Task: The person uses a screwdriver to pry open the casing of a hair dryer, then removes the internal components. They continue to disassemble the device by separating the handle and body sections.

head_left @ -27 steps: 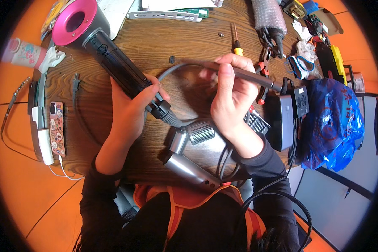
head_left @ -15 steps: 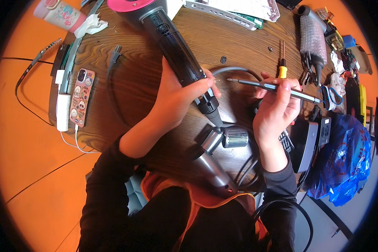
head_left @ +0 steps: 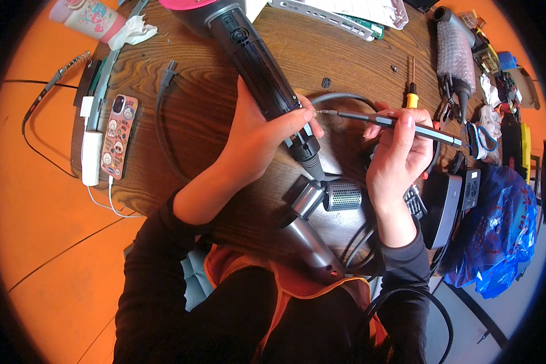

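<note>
Dark-handled hair dryer [head_left: 258, 67] sat clamped in our left hand [head_left: 258, 136] mid-frame, while our right hand [head_left: 400, 151] pinched the slim screwdriver [head_left: 388, 121], best kept square to the handle's end.

Phone [head_left: 117, 136] left of dryer handle [head_left: 258, 64], on table [head_left: 212, 121]

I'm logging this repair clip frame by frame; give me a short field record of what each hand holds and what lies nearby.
left hand: grips the dark grey hair dryer handle with pink head
right hand: holds a slim grey pen-shaped electric screwdriver, tip at the handle's lower end
surface: round dark wooden table
nearby: second grey hair dryer; phone in a sticker case; blue plastic bag
</note>
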`<state>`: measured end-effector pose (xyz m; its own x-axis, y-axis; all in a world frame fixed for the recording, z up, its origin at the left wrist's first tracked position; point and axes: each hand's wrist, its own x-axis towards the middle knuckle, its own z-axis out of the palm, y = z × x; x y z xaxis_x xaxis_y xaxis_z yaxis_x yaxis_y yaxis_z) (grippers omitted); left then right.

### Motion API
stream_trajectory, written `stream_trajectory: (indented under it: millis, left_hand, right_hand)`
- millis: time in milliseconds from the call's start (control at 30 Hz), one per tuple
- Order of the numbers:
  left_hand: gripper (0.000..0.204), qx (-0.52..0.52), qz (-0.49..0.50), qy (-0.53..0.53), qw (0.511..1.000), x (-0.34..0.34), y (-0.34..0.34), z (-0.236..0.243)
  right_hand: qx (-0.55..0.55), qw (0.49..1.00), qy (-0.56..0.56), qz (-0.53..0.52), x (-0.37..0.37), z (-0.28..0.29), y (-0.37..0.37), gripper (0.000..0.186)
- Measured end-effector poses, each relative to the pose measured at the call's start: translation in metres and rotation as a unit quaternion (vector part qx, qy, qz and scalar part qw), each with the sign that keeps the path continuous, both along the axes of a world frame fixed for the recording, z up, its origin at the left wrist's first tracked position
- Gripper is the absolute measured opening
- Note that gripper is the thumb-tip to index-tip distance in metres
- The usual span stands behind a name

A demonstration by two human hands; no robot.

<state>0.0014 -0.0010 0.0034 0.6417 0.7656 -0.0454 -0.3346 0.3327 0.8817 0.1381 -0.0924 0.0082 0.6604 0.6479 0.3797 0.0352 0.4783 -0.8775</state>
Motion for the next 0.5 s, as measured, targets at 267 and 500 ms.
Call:
stream_trajectory:
  millis: [267, 500]
  left_hand:
    - [0.044, 0.009, -0.005, -0.012, 1.000, -0.0001, 0.0012, -0.0013]
    - [0.044, 0.026, -0.012, -0.005, 1.000, -0.0009, 0.0027, -0.0019]
  right_hand:
    - [0.000, 1.000, -0.006, 0.002, 0.0000, -0.0001, 0.0001, 0.011]
    - [-0.002, 1.000, -0.008, 0.004, -0.0001, 0.0001, 0.0008, 0.010]
